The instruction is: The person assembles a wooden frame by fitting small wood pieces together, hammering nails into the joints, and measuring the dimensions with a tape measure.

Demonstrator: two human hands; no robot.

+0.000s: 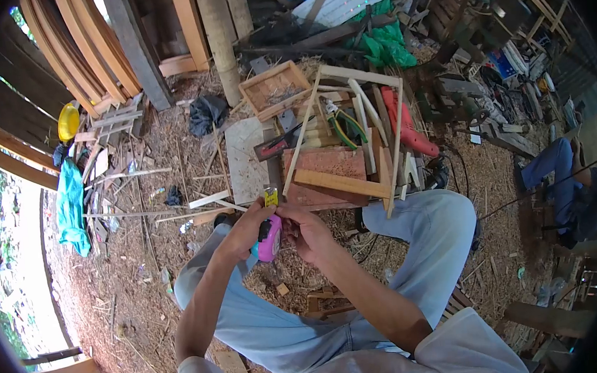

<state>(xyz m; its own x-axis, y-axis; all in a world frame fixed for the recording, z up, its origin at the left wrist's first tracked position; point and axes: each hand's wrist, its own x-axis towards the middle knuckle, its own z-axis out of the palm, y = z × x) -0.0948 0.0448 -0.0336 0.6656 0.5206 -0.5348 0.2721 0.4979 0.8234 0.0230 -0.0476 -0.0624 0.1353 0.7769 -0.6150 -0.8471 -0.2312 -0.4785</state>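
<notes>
A pink tape measure with a short length of yellow tape pulled out is between my hands, above my lap. My left hand is closed round its left side. At its right my right hand has its fingers bent, with the fingertips near the mouth of the tape; what they hold is hard to make out. Just beyond, a light wooden frame leans over a reddish board, a yellow wood strip and green-handled pliers.
A red power tool lies right of the frame. A shallow wooden tray and a black bag are farther out. Another person's leg shows at the right. Wood scraps and shavings cover the ground.
</notes>
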